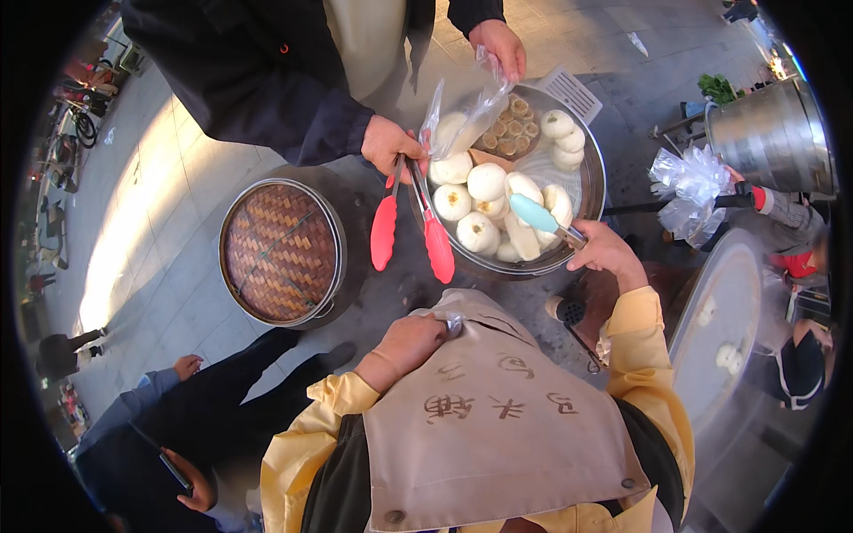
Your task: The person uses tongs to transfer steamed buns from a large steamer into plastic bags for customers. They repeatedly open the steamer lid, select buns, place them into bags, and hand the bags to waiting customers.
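Note:
My right hand [610, 252] grips tongs with pale blue tips [535, 213] over white steamed buns [476, 232] in a round metal steamer [595, 166]. At the front of my beige apron [506, 426], my left hand [412, 346] is closed around a small, crumpled piece of clear plastic [454, 323]. Across the steamer, another person's hand [393, 148] holds red-tipped tongs [413, 233]; that person's other hand [501, 50] lifts a clear plastic bag [476, 110]. Brown-topped dumplings [512, 130] lie behind the buns.
A steamer with a woven bamboo lid [281, 250] stands at left. At right are a large metal pot [773, 136], a bundle of plastic bags [690, 193] and a round steaming tray [716, 326] with buns. People stand at lower left and far right.

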The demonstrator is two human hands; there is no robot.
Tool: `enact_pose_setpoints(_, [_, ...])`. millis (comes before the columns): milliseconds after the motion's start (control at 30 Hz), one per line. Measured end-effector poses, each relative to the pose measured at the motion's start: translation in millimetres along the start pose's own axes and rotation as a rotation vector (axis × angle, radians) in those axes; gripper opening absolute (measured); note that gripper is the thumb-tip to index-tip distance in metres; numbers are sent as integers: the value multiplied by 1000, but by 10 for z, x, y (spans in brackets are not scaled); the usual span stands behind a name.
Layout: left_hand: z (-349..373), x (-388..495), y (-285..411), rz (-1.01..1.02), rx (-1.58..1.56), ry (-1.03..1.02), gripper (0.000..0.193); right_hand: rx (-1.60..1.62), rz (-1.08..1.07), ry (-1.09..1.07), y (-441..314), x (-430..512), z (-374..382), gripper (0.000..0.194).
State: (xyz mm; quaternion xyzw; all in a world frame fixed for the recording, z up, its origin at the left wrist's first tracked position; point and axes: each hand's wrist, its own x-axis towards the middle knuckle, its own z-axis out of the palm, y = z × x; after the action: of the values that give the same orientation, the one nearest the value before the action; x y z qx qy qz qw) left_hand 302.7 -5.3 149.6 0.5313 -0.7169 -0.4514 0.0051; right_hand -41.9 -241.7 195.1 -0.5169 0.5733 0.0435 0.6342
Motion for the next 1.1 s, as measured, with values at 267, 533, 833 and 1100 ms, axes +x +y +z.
enact_pose_setpoints(267, [-1201,-356,274,99,-239,135,24,-818,-416,351,-1639,-242,-263,50])
enact_pose_setpoints(533, [-704,-373,-62,67,-537,293,28,-1674,25,253,-3248,418,372,27])
enact_pose_setpoints(833, [-509,-488,-111,-21,-553,366,27,-1857,-64,194,-2959,854,685,44])
enact_pose_setpoints(1100, [-535,-381,-151,-86,-421,346,32,-1733,-394,316,-2433,889,406,35])
